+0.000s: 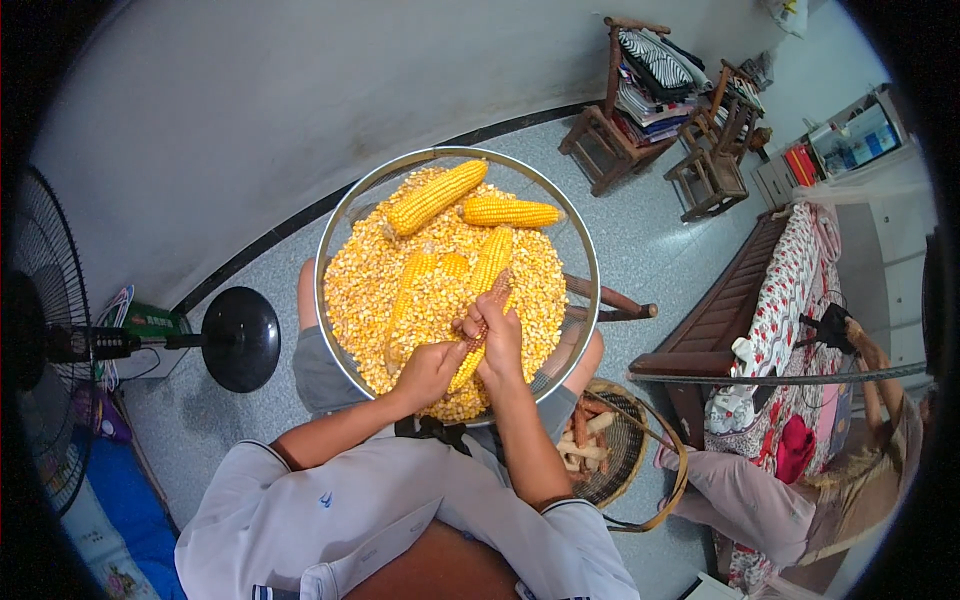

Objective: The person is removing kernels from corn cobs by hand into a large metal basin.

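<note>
A round metal-rimmed mesh sieve (324, 300) rests across my thighs, heaped with loose yellow corn kernels (360, 277). Over the right part of the heap, my right hand (495, 334) grips a partly shelled ear of corn (466, 369); reddish bare cob shows along its upper part, yellow kernels lower down. My left hand (431, 371) is closed at the same ear's lower side, thumb pressed against it. Just beyond my hands lies an unshelled ear (491, 259). Two more ears, one slanted (439, 196) and one level (514, 212), lie near the far rim. Others are half buried in kernels.
Right of my legs stands a handled woven basket (626, 420) holding stripped cobs (589, 439). A standing fan (240, 339) is on the left. Wooden chairs (622, 142) stand by the wall. At right, another person (750, 495) is beside a bed (780, 300), holding a black object (829, 330).
</note>
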Demonstrator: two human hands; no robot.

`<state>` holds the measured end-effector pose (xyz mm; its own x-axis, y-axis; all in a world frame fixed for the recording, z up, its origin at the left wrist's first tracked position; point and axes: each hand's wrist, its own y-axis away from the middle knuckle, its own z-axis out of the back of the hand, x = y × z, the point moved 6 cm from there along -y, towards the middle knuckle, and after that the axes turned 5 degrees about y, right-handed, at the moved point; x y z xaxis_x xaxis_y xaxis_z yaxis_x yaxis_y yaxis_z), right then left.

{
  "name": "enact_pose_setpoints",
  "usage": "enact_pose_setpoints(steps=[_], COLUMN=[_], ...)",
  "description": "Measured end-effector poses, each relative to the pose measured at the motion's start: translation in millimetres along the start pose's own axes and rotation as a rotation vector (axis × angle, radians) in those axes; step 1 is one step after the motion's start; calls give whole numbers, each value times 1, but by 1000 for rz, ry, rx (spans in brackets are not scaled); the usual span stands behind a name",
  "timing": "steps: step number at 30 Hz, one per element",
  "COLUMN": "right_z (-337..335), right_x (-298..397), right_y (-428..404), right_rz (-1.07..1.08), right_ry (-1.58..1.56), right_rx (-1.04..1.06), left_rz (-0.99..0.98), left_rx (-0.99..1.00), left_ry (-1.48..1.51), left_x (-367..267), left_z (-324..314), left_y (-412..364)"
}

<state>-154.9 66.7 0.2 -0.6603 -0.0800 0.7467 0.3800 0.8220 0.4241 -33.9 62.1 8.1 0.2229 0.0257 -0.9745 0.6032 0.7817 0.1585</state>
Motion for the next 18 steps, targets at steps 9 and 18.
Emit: enact_pose_setpoints(steps=[9, 18], right_z=[-5, 13], right_x=[5, 20], right_y=[6, -9], right_rz=[49, 116], right_ry=[15, -97], right_rx=[-4, -108], left_rz=[395, 424], left_rx=[13, 66], left_ry=[442, 777], left_x=[39, 25], left_z=[-9, -3], left_y=[-2, -2])
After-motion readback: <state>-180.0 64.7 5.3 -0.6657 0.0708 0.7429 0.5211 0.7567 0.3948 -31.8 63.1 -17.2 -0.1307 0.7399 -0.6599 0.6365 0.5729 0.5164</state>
